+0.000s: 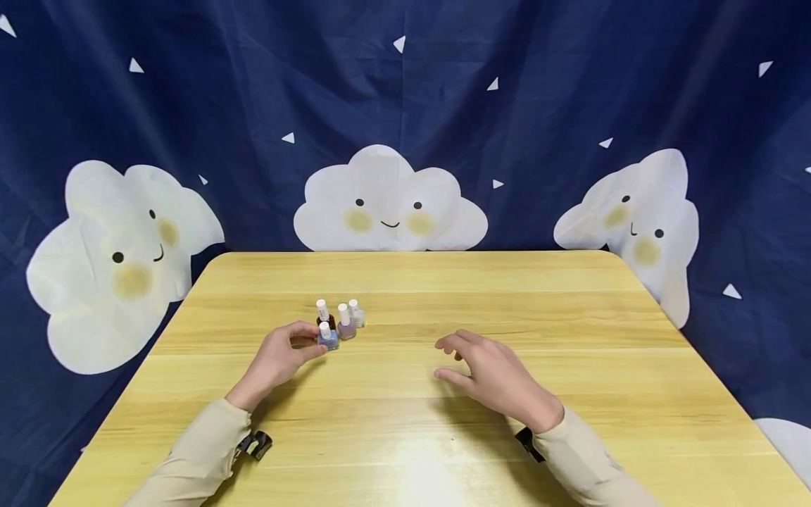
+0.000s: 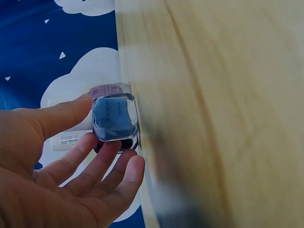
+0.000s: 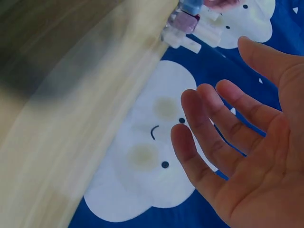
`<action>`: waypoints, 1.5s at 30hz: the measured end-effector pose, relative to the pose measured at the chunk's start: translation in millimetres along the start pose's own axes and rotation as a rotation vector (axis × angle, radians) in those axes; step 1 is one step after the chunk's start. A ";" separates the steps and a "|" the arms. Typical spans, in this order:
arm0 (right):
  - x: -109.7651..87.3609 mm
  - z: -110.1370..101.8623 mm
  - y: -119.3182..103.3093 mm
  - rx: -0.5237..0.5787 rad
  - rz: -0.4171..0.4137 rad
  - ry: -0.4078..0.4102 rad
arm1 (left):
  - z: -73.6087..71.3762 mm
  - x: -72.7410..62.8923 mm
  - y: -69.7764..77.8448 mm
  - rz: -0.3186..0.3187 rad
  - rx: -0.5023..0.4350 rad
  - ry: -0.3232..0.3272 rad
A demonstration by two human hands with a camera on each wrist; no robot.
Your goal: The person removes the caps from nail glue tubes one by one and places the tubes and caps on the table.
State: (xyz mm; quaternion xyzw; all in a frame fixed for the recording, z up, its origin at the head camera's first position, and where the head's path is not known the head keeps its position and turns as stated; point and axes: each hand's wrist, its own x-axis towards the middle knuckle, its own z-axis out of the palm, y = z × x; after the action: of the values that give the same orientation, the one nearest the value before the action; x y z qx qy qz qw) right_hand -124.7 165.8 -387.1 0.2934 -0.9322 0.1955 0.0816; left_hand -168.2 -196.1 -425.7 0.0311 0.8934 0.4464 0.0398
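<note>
Four small nail polish bottles with white caps stand close together left of the table's middle. My left hand (image 1: 279, 358) has its thumb and index finger at the sides of the light blue nail polish bottle (image 1: 328, 341), pinching it. In the left wrist view, lettering shows on the blue glass (image 2: 115, 121). Behind it are a dark red bottle (image 1: 325, 318), a purple one (image 1: 346, 329) and a clear one (image 1: 358, 317). My right hand (image 1: 500, 374) hovers over the table to the right of the bottles, fingers loosely bent, holding nothing.
The light wooden table (image 1: 405, 415) has a straight far edge with rounded corners. Behind it hangs a dark blue curtain (image 1: 355, 77) with white clouds and triangles. Black straps (image 1: 531, 443) sit at both wrists over beige sleeves.
</note>
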 end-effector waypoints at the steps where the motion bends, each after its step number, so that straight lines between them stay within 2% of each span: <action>1: 1.2 1.5 -0.2 0.012 0.002 -0.006 | 0.3 0.5 0.0 0.000 -0.001 0.001; 8: 7.5 9.4 -1.5 0.069 0.013 -0.034 | 1.7 4.6 0.5 0.007 0.017 -0.006; 16: 7.1 12.2 0.6 0.077 0.018 -0.062 | 7.1 9.2 0.4 0.031 0.013 -0.025; 25: 6.9 9.9 0.2 0.085 0.016 -0.053 | 16.6 4.0 12.4 0.060 0.020 -0.090; 30: 7.6 8.5 0.0 0.101 0.018 -0.054 | 26.8 4.9 21.1 0.059 0.015 -0.125; 38: 11.9 8.3 -0.2 0.120 0.032 -0.053 | 49.9 11.3 36.1 0.063 -0.049 -0.170; 45: 19.1 8.4 0.1 0.126 0.048 -0.050 | 68.7 12.7 48.8 0.095 -0.080 -0.209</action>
State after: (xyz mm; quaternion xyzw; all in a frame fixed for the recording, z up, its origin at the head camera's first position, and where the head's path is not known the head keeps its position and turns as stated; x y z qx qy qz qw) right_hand -140.7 152.6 -389.7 0.2802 -0.9266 0.2483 0.0348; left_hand -173.0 -111.1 -428.3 0.1183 0.8635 0.4772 0.1125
